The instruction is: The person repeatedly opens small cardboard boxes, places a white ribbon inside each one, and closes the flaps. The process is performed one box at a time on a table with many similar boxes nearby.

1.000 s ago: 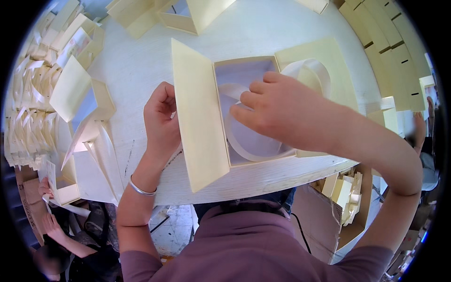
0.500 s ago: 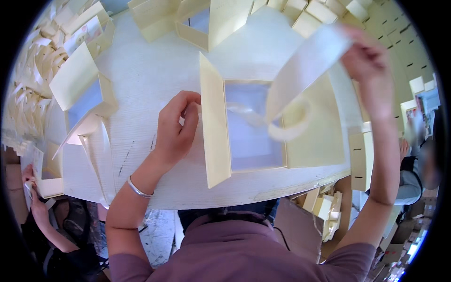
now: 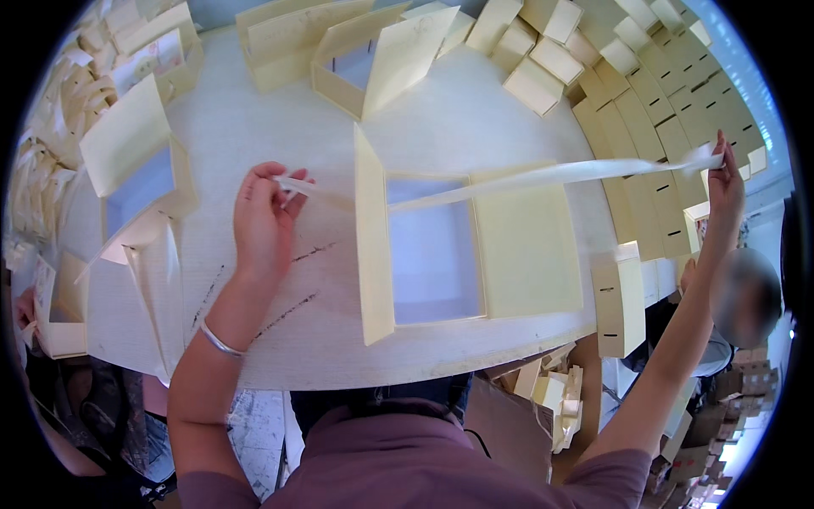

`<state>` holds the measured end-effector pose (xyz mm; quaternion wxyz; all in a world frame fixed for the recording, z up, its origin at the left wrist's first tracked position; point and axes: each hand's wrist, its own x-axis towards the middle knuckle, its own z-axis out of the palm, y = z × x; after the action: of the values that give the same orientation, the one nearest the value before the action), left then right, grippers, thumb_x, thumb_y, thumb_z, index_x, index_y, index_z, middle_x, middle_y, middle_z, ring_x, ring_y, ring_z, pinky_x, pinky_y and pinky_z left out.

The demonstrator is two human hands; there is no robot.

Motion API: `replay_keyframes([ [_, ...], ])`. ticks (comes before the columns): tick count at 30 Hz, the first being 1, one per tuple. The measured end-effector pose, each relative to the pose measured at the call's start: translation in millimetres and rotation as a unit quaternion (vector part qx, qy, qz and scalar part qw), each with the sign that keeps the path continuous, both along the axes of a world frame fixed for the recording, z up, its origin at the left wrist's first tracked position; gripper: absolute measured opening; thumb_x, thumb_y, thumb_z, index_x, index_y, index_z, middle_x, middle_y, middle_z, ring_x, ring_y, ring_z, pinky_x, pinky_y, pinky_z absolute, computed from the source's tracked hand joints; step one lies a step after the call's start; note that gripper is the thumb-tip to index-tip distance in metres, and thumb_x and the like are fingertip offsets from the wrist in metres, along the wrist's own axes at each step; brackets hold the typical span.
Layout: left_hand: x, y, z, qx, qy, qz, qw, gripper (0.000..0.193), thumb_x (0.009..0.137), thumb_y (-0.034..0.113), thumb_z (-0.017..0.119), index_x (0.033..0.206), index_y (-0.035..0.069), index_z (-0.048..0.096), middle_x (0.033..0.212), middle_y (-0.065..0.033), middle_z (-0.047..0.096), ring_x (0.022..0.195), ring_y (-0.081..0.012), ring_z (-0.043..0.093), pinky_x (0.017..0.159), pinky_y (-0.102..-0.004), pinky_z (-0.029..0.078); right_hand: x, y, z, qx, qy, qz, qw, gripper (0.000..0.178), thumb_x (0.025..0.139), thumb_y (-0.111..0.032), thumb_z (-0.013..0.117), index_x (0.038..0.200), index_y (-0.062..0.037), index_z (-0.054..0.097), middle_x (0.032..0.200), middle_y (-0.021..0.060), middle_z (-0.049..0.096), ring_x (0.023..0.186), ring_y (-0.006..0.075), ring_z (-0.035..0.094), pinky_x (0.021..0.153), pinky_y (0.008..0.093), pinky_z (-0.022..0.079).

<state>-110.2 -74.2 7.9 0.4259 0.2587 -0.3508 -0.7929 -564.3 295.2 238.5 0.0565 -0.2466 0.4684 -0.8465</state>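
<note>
A cream cardboard box (image 3: 531,242) lies open on the table before me, one flap standing up on its left and another spread flat to the right. A long whitish ribbon (image 3: 543,176) runs across the box's inside and over the right flap. Raised far out to the right, my right hand (image 3: 726,182) has its fingers closed on one end. To the left of the upright flap, my left hand (image 3: 270,212) pinches the other end. Between the two ends, the ribbon passes at the upright flap; how it goes through is hidden from this side.
More open cream boxes stand at the left (image 3: 127,140) and back (image 3: 390,64) of the white table (image 3: 280,356). Stacked boxes (image 3: 661,161) line the right. Ribbon strips pile up at the far left. A carton of pieces (image 3: 555,394) sits below the edge. Other people are on both sides.
My right hand has swung outward to the right, pulling the loose curled ribbon into a long stretch. My left hand has moved left off the upright flap and now pinches a ribbon end.
</note>
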Motion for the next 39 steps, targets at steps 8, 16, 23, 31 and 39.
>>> replay_keyframes([
  [8,10.7,-25.8,0.5,0.108,0.065,0.104,0.987,0.02,0.078,0.002,0.041,0.097,-0.001,0.04,0.066,-0.0036,0.037,0.074,-0.0178,0.048,0.082,-0.037,0.046,-10.5,17.3,-20.0,0.065,0.035,0.087,0.993,0.042,0.088,0.0,0.038,0.127,0.0107,0.026,0.111,0.0187,0.049,0.088,0.0178,0.051,0.08,0.0242,0.044],
  [16,3.4,-10.6,11.8,-0.032,-0.033,-0.126,0.991,0.015,0.079,0.006,0.047,0.094,0.006,0.047,0.061,0.0034,0.032,0.046,-0.0043,0.03,0.04,-0.0195,0.02,177.6,-94.3,-26.8,0.33,0.226,0.159,0.903,0.03,0.085,-0.003,0.038,0.113,-0.0013,0.049,0.086,0.0085,0.062,0.038,0.0021,0.034,0.036,0.013,0.027],
  [23,7.3,16.1,16.4,-0.266,-0.19,-0.261,0.908,0.02,0.078,0.007,0.055,0.097,0.002,0.051,0.077,0.0005,0.052,0.056,-0.0039,0.042,0.05,-0.0191,0.035,290.2,-181.0,-119.1,0.522,0.333,0.343,0.706,0.007,0.08,0.001,0.053,0.084,0.0021,0.058,0.071,0.0123,0.061,0.058,0.0173,0.056,0.053,0.0252,0.044],
  [31,17.1,22.3,23.9,-0.466,-0.259,-0.349,0.77,0.028,0.072,0.006,0.064,0.096,-0.003,0.052,0.087,-0.007,0.06,0.077,-0.0165,0.055,0.071,-0.0303,0.045,294.6,-179.2,-139.7,0.595,0.497,0.35,0.526,0.007,0.074,0.0,0.052,0.08,-0.0011,0.055,0.066,0.015,0.056,0.064,0.0322,0.055,0.057,0.0387,0.043],
  [39,21.2,18.2,6.5,-0.478,-0.26,-0.338,0.768,0.05,0.067,0.012,0.07,0.11,0.0,0.048,0.107,-0.0126,0.055,0.096,-0.0211,0.051,0.085,-0.0333,0.04,305.7,-190.5,-170.2,0.548,0.597,0.344,0.473,0.002,0.068,0.0,0.053,0.068,-0.0028,0.053,0.061,0.0132,0.056,0.061,0.0323,0.055,0.056,0.0391,0.043],
])
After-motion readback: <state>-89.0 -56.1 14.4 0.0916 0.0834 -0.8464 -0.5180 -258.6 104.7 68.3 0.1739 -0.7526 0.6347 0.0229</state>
